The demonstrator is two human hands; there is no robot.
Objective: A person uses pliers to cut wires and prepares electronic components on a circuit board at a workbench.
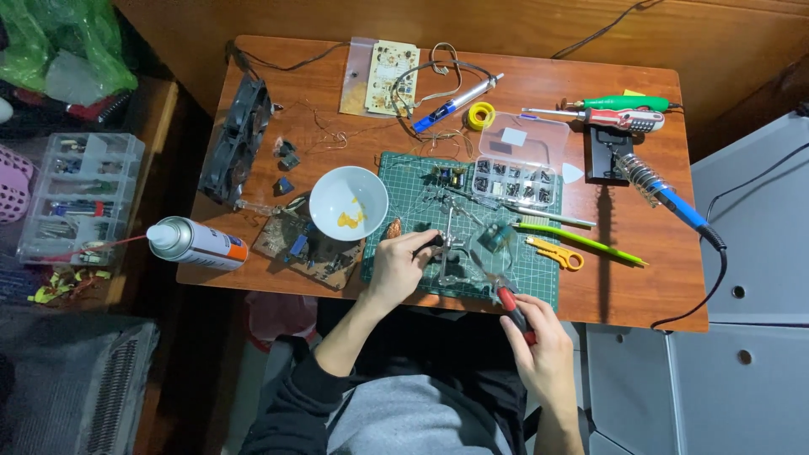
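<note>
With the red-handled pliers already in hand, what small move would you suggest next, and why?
Probably bring the red-handled pliers forward to the small metal clamp stand on the green cutting mat. The left hand steadies that stand, while the right hand holds the pliers just short of it.

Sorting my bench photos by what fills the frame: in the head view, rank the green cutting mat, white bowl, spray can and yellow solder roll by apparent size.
1. green cutting mat
2. white bowl and spray can: about alike, so I leave them unranked
3. yellow solder roll, clearly the smallest
</note>
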